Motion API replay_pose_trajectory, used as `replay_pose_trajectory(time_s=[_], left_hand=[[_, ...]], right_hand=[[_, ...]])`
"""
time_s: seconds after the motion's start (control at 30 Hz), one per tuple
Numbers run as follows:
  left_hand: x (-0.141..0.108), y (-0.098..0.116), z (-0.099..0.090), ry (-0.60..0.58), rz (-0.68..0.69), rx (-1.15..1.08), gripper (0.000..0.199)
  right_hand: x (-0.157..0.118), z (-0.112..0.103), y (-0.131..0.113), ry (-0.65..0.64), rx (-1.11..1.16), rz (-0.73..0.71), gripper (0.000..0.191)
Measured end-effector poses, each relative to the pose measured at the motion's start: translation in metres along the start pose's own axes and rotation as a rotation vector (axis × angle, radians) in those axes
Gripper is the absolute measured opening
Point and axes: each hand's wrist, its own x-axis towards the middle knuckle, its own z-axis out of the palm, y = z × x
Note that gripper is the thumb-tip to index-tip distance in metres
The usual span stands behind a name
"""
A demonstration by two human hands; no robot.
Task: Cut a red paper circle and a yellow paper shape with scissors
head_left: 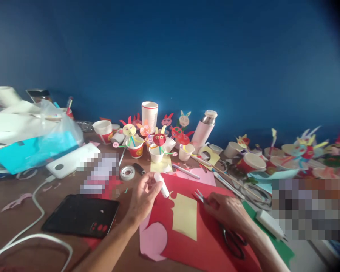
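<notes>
Between the fingers of my left hand (pixel 146 190) is a short white tube (pixel 163 188), shaped like a glue stick and tilted over the red paper. My right hand (pixel 223 207) is closed around the middle of a pair of scissors (pixel 234 243); the blade tips poke out to the left and the black handles hang below the palm. Between both hands, a cut yellow paper sheet (pixel 185 219) lies on a large red sheet (pixel 175 247). A pink sheet with a curved cut edge (pixel 153 241) sits partly under the red one.
Paper cups with paper-faced figures (pixel 135 147) crowd the back, beside a pink thermos (pixel 204 130). Clear tape (pixel 127 172), a black phone (pixel 81 215), a white power bank (pixel 73 160) with a cable, and a blue packet (pixel 35 151) occupy the left. Green paper (pixel 280 245) lies right.
</notes>
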Motion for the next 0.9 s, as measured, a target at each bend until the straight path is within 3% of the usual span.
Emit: replay_pose_trajectory(time_s=[0.2, 0.43, 0.67, 0.9], left_hand=[[-0.004, -0.003, 0.004, -0.115, 0.005, 0.007, 0.021], [-0.012, -0.006, 0.012, -0.247, -0.044, 0.027, 0.028], [-0.013, -0.002, 0.012, -0.254, -0.001, 0.162, 0.029], [-0.013, -0.012, 0.009, -0.261, 0.017, 0.177, 0.030]], right_hand=[[-0.002, -0.001, 0.012, 0.018, -0.031, 0.027, 0.019], [-0.001, 0.004, 0.005, 0.041, -0.060, 0.006, 0.023], [-0.003, 0.006, 0.004, 0.089, -0.078, 0.014, 0.021], [-0.001, 0.015, 0.003, 0.148, -0.064, 0.021, 0.026]])
